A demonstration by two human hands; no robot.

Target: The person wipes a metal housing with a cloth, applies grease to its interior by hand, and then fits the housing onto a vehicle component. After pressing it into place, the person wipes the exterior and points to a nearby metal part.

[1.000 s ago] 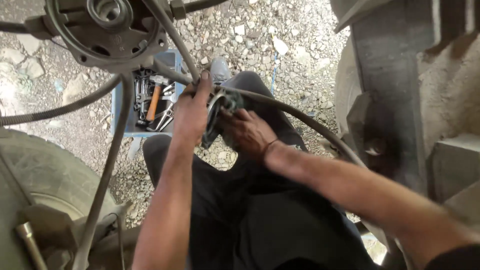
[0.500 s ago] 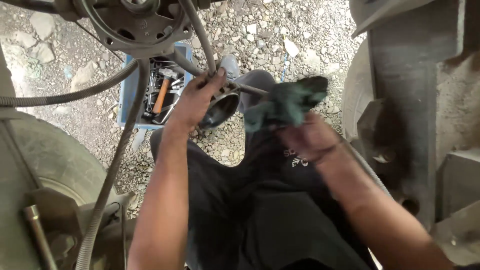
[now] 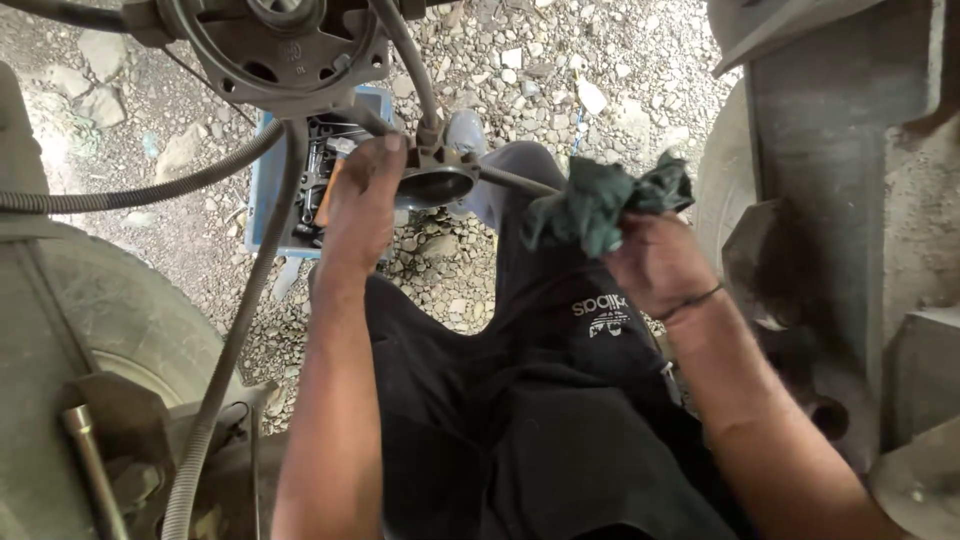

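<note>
My left hand [image 3: 362, 200] grips a round dark metal cup-shaped part [image 3: 432, 183] that hangs on a hose under the vehicle, with a thin rod [image 3: 518, 181] running off to its right. My right hand [image 3: 655, 262] is closed on a crumpled dark green rag [image 3: 600, 203], held away from the part, to its right. I sit on gravel in black trousers [image 3: 520, 400], legs stretched forward.
A large round metal hub [image 3: 275, 45] hangs overhead at the top, with corrugated hoses [image 3: 150, 190] running left and down. A blue tool case [image 3: 290, 190] lies open on the gravel. A tyre [image 3: 90, 320] is at left, a heavy metal frame [image 3: 840, 200] at right.
My right hand has pulled the green rag out of the cup-shaped part and drawn it away to the right. My left hand still holds the part.
</note>
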